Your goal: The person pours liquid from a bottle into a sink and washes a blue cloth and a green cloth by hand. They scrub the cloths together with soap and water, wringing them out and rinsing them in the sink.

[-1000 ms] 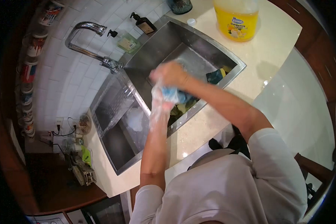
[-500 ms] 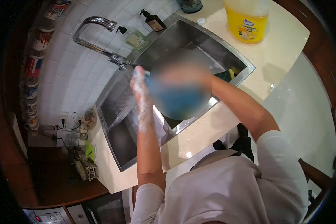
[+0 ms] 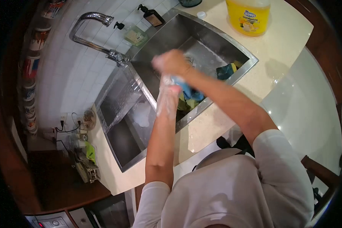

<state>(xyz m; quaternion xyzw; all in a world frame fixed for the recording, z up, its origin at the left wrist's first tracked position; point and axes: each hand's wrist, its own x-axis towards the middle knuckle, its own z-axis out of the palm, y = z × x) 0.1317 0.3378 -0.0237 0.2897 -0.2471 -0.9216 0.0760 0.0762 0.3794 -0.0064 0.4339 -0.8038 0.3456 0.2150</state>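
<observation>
My two soapy hands rub one blue cloth over the sink.

My right hand point(image 3: 171, 62) is closed on the blue cloth point(image 3: 182, 88), and my left hand point(image 3: 166, 99) presses it from below, fingers curled. The sink point(image 3: 216, 41) has two bowls under one tap point(image 3: 93, 17). One yellow bottle point(image 3: 248, 15) says "BONUS Dishwashing Liquid". Two small soap bottles point(image 3: 140, 26) stand behind.

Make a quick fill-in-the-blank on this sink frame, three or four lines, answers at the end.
1. Both hands meet over the ____ basin of the steel sink.
2. The right hand and the soapy left hand close on a ____ cloth.
3. The bottle of dishwashing liquid on the counter is ____ in colour.
4. The faucet comes out of the ____ wall.

Missing words: right; blue; yellow; tiled
</observation>
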